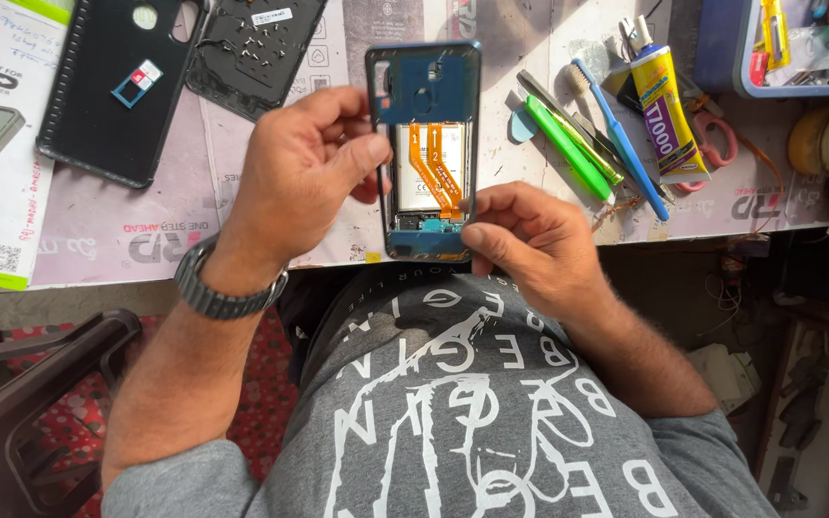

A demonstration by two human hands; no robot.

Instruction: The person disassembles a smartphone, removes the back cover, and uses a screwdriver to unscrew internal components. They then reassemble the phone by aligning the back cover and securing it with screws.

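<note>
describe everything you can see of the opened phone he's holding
The opened phone is a blue frame with its back cover off, held upright above the table edge. Inside show a pale battery, two orange flex cables running down it, and a small board at the bottom. The left hand grips its left side near the middle; the right hand pinches its lower right corner.

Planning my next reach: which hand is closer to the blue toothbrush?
Right. The right hand grips the opened phone's lower edge, just left of the blue toothbrush. The left hand holds the phone's far side, farther away.
</note>
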